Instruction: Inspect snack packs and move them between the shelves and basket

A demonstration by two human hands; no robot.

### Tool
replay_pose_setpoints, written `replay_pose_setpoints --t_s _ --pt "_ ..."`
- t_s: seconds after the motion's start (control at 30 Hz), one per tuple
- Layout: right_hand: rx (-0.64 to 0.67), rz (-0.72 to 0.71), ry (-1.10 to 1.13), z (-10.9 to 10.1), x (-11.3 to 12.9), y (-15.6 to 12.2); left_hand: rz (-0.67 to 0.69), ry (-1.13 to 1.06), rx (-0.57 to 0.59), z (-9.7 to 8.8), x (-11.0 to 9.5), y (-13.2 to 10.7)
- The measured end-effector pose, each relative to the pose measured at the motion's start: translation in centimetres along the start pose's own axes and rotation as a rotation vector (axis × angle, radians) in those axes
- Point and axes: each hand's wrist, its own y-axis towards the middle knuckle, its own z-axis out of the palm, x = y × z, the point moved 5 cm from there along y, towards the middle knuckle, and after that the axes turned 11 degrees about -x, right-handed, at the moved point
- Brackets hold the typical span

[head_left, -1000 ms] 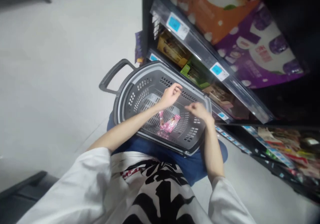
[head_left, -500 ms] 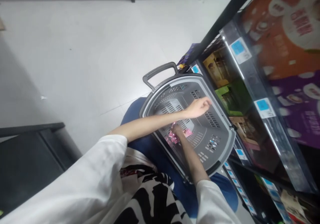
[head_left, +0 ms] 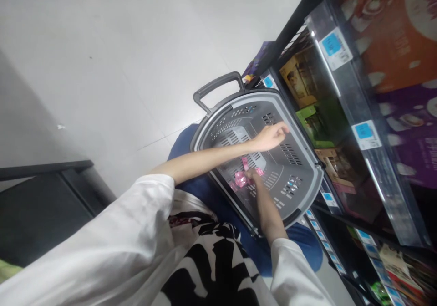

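Right hand (head_left: 251,174) has lowered to pink packets (head_left: 241,179) in the basket (head_left: 261,98); gentle handling seems needed. Whether its or left hand's (head_left: 269,137) fingers grip, I cannot tell.

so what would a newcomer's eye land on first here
Probably the bright pink packets low in the grey basket, with the right hand down at them. The left hand shows pale above the basket's shelf side. Big orange and purple packaging stands out at the upper right.
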Motion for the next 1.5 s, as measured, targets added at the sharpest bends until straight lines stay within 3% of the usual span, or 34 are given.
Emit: replay_pose_setpoints --t_s 0.2,0.33,0.47,0.6,0.77,0.9,1.1,1.2,1.27,1.33,1.43,1.5 --pt "0.019 -0.141 -0.151 1.0 0.2 -0.1 0.019 0.013 0.025 0.4 -0.4 -0.4" --pt "-0.086 -0.36 -0.241 0.7 1.5 -0.9 0.029 0.006 0.027 0.4 -0.8 -0.4" --pt "-0.109 -0.547 -0.305 0.8 2.7 -1.5 0.042 0.005 0.034 0.4 -0.8 -0.4" --pt "-0.103 -0.61 -0.351 0.9 3.5 -1.6 0.053 0.0 0.037 0.4 -0.6 -0.4" --pt "-0.08 -0.567 -0.348 0.4 3.7 -2.0 0.059 0.019 0.036 0.5 -0.4 -0.4" --pt "-0.181 -0.531 -0.231 -3.5 3.3 -3.3 0.054 0.024 0.029 0.4 -0.5 0.0" --pt "-0.505 -0.54 0.084 -14.5 0.3 -8.2 0.035 0.079 -0.149 -1.5 -1.2 1.7" --pt "-0.689 -0.487 0.501 -19.2 -2.2 -12.1 0.011 0.064 -0.214 -2.5 -1.6 2.0" --pt "-0.788 -0.436 0.918 -21.4 -3.6 -14.8 -0.045 0.005 -0.104 -2.2 -1.7 1.8" --pt "-0.871 -0.379 1.206 -22.8 -4.3 -17.2 -0.154 -0.077 0.154 -0.8 -1.7 0.9" --pt "-0.935 -0.349 1.41 -24.3 -4.0 -20.0 -0.268 -0.146 0.529 1.6 -1.9 -1.3" --pt "-0.962 -0.358 1.465 -25.0 -3.7 -21.0 -0.314 -0.193 0.604 2.5 -1.9 -2.4"
